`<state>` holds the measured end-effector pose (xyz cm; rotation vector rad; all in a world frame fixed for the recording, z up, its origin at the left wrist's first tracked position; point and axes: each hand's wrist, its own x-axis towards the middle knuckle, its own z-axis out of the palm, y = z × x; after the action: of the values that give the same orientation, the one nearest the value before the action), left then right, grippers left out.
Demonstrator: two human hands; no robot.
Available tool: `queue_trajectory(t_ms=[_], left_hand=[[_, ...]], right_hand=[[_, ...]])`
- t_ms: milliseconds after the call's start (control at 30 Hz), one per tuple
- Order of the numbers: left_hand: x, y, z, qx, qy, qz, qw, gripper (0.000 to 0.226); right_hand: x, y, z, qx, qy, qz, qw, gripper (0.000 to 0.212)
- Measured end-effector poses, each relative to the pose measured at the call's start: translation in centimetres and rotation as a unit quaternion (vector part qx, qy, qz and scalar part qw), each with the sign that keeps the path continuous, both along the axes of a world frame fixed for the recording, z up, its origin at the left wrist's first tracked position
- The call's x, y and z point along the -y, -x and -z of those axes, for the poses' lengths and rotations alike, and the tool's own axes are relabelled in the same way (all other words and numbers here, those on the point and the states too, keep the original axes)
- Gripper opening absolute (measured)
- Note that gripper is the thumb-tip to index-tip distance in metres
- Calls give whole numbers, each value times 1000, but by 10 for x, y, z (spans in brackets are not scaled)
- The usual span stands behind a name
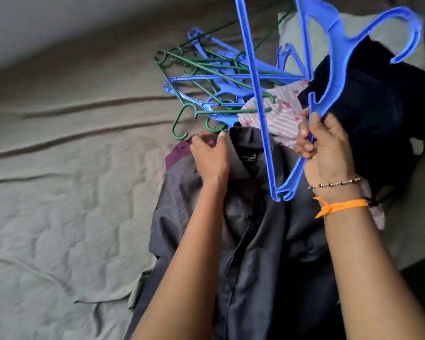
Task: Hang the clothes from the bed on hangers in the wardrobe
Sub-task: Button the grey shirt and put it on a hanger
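A grey shirt point(250, 229) lies flat on the bed point(71, 192), collar away from the person, buttoned front up, directly under both forearms. The left hand point(210, 155) rests on the shirt's left shoulder just beside the collar, its fingers curled down and pinching the fabric at the collar's edge. A strip of maroon cloth point(176, 155) shows from beneath the shirt, just left of that hand.

The right hand point(326, 150) is raised above the shirt's right shoulder and grips a blue hanger point(329, 77) by one sloping arm, fingers and thumb wrapped round the plastic. The hanger stands nearly on end: one corner points down over the shirt between the two hands, the long straight bar slants up and away, and the hook curves out at the upper right. A beaded bracelet point(334, 184) and an orange thread point(341, 206) circle the right wrist.

Just past the collar lies a pink striped garment point(280, 119), partly covered by the held hanger's bar. To its right, behind the right hand, a dark navy garment point(378, 99) is heaped up. Farther on, left of the striped cloth, a tangled pile of hangers point(219, 79), blue and green, lies on the bed, some hooks touching the shirt's collar end. Beyond the navy heap a pale pillow point(383, 28) shows.

The bed's quilted grey-green cover stretches away to the left, creased in long folds.
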<state>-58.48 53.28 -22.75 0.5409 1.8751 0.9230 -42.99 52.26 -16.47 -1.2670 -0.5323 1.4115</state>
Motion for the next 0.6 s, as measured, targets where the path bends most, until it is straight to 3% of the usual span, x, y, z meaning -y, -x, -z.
queue_trajectory(t_ms=[67,100,167,233,300,367,467,533,600], left_hand=[[24,-10,3,-192,82,222,952,62],[30,-15,4,-228,108,287,924,70],[29,-16,6,-244,126,314,909,62],[16,-6,9,-265,106,313,906,38],[8,9,4,-262,43,304,915,22],[9,21,-14,-243,-42,285,926,23],[10,40,-40,-209,-129,241,939,33],[9,50,-53,-204,-163,224,939,35],[9,55,-61,-239,-180,239,924,32]], right_hand=[[-2,8,6,-55,-22,32,998,22],[-4,12,8,-70,-33,44,996,22],[-10,21,8,-76,-55,59,994,20],[-19,29,6,-97,-77,61,990,23],[-27,37,-1,-124,-98,53,986,27],[-33,43,-3,-148,-96,46,983,31],[-28,41,10,-62,-68,25,995,18],[-17,29,20,40,-46,-6,998,12],[-4,9,27,161,-44,-45,985,19]])
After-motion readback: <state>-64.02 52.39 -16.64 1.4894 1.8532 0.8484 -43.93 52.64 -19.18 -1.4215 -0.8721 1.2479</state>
